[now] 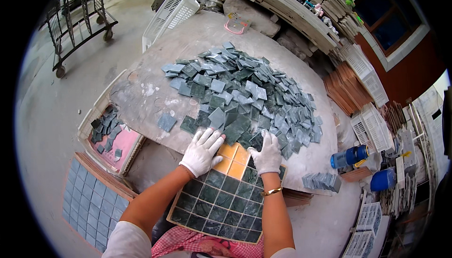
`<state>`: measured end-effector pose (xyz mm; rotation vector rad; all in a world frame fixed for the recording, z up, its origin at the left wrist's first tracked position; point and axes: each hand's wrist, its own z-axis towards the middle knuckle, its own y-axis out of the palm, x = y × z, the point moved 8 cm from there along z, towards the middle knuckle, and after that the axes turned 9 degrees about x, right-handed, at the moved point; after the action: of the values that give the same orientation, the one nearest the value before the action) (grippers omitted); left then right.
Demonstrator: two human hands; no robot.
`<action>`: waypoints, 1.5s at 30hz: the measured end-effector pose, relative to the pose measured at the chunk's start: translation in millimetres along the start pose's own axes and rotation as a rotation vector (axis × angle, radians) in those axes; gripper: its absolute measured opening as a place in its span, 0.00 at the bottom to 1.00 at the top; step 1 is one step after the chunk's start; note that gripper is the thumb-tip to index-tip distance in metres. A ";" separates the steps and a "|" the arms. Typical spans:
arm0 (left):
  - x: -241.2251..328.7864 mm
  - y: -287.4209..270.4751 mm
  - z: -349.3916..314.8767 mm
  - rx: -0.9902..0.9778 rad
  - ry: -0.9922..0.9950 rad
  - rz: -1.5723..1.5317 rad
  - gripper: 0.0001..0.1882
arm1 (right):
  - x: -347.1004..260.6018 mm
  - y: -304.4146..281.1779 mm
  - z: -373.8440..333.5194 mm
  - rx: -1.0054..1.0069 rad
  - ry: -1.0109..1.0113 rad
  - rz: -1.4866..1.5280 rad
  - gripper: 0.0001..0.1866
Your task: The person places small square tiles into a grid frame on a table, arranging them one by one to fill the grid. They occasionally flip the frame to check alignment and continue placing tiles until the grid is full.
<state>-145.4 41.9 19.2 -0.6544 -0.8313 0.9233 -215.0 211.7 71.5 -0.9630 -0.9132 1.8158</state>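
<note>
Both my hands (200, 153) wear matt cloth gloves (267, 158); beyond them, tiles (218, 86) look like smooth stone, the table (188, 32) rough.

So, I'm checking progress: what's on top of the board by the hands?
Dark tiles in a grid, and yellow squares. The hands hide parts of the board; the surface beneath the tiles is covered.

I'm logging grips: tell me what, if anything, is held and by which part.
Left hand: nothing visibly held. Right hand: a dark green tile shows between thumb and forefinger; whether gripped cannot be told.
</note>
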 end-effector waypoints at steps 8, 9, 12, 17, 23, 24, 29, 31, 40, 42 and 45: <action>1.4 0.3 2.8 0.003 0.005 0.021 0.34 | -48.2 46.3 10.8 -0.275 -0.010 -0.024 0.31; 1.1 -0.3 2.5 0.014 0.009 0.028 0.34 | -47.4 47.9 11.0 -0.300 0.022 -0.055 0.31; -1.3 -5.2 -0.9 0.036 0.006 0.028 0.31 | -30.5 31.9 7.2 -0.233 0.058 -0.038 0.31; -2.2 -5.2 -0.2 0.099 -0.003 -0.030 0.24 | -31.8 39.7 -35.6 -0.403 -0.162 0.442 0.30; -41.1 -11.2 -12.6 0.360 -0.219 -0.699 0.18 | -50.7 37.0 -56.5 -0.330 -0.258 0.448 0.22; -45.8 -11.5 -11.8 0.425 -0.239 -0.806 0.17 | -50.5 37.8 -60.4 -0.335 -0.220 0.458 0.22; -49.5 -9.2 -14.3 0.421 -0.279 -0.970 0.19 | -36.2 36.9 -64.8 -0.290 -0.081 0.521 0.21; -29.6 -10.1 -11.9 0.202 -0.183 -0.619 0.23 | -17.4 21.5 -48.0 -0.161 -0.035 0.470 0.23; 3.7 2.3 -12.8 -0.064 0.008 0.001 0.31 | 48.7 29.2 12.5 -0.188 0.171 0.063 0.34; 2.9 4.4 -12.5 -0.056 -0.007 -0.011 0.32 | 43.5 20.4 4.7 -0.128 0.141 0.162 0.25; 4.0 0.0 -12.3 -0.054 -0.013 -0.024 0.31 | 19.7 2.7 -16.7 0.036 -0.073 0.350 0.16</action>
<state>-133.7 43.8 14.0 -0.6845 -0.8771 0.8863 -207.8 232.0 57.1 -1.0913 -0.7883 2.1658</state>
